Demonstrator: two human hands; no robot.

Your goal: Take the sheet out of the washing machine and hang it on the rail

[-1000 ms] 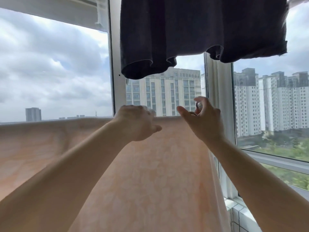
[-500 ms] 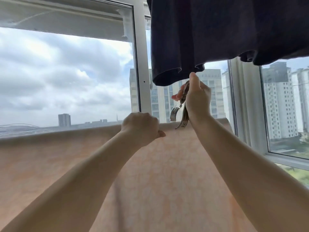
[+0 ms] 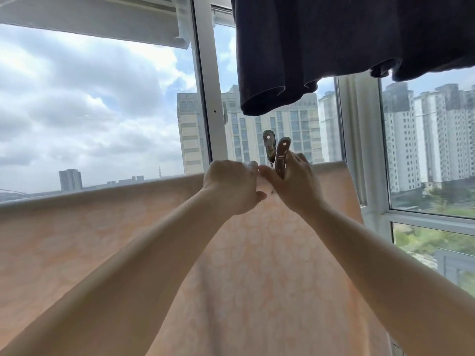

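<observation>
I see the sheet [image 3: 128,253] draped over the rail, a thin peach cloth with a faint pale floral print, its folded top edge running straight across the frame; the rail itself is hidden under it. My left hand [image 3: 231,186] is curled over that top edge, gripping the cloth. My right hand [image 3: 295,183], touching the left, pinches a metal clothes peg [image 3: 276,154] whose two rounded, shiny handles stick up; its biting end is hidden behind my fingers. Above hangs a dark garment [image 3: 334,47], soft and rumpled, cut off by the frame. The white window frame [image 3: 208,98] stands behind.
</observation>
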